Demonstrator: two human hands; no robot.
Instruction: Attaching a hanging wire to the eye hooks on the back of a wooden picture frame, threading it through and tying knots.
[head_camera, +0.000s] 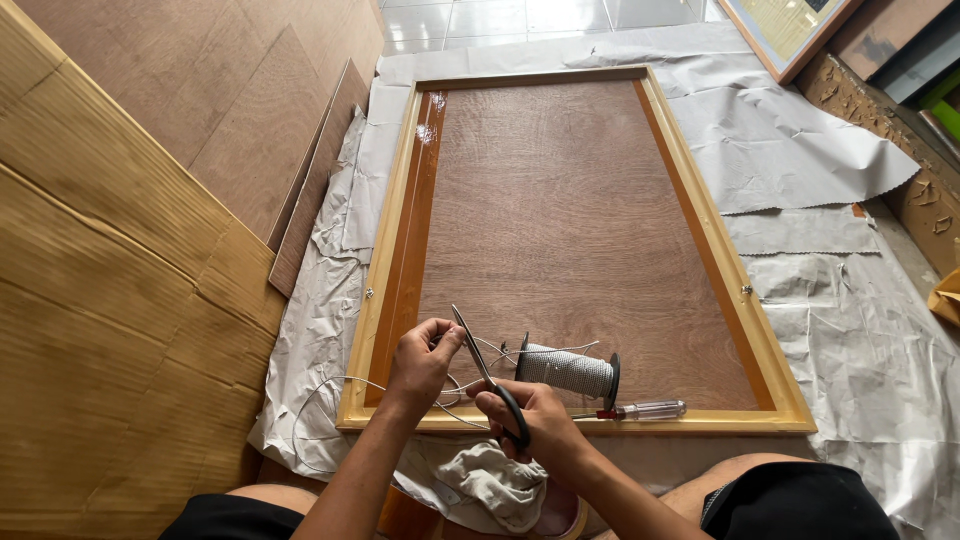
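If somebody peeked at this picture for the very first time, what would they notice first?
Probably the big picture frame lying face down in the middle, its brown backing board filling most of the view. Next come the two hands at its near edge: the right hand holds black-handled scissors against thin wire pinched by the left hand. Just right of them lie a wire spool and a screwdriver.

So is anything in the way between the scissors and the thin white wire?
Nothing visible is. The right hand holds the black-handled metal scissors, whose blades point up toward the left hand. That hand pinches the thin white wire right beside the blades. The grey wire spool lies off to the right.
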